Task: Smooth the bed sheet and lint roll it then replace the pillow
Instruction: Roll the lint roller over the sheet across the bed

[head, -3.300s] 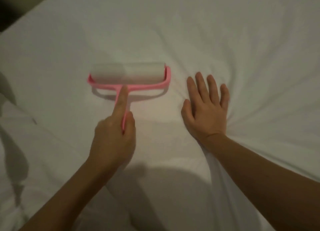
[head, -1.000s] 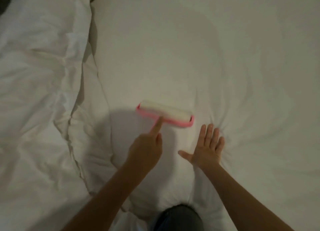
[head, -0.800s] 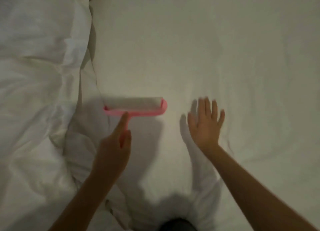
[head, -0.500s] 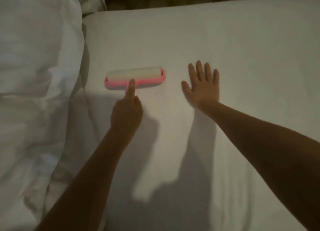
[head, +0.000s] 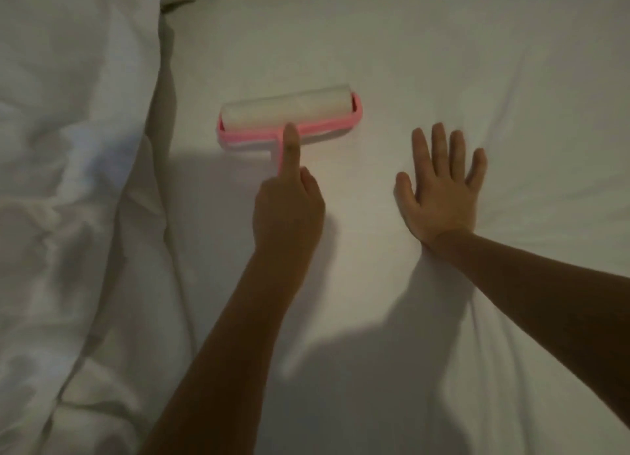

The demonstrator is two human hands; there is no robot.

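Left hand (head: 288,212) is wrapped round the pink handle (head: 280,154) of the lint roller (head: 289,113), index finger (head: 290,147) stretched straight along the stem up to the crossbar, thumb tucked on the right side. The other fingers curl under where I can't see them. The light is dim, so I'd only say they seem to close round the handle.

Right hand (head: 439,195) is flat on the bed sheet (head: 409,62), palm down, holding nothing. All four fingers are straight and slightly fanned, thumb out towards my left hand. It sits just to the right of the left hand, apart from it and from the roller.

The roller lies on the sheet directly ahead of my left knuckles. Its long axis runs across me, left to right, with the right end tipped a little further away than the left. The white roll sits on the far side of the pink frame, and the handle points straight back at me into my left palm. The roller's right end reaches towards the gap between my hands, ahead of my right thumb.

Out past my right fingertips and wrist, soft creases fan away across the sheet. Off to the left of my left arm, a crumpled white duvet (head: 68,147) is bunched up beside the sheet.
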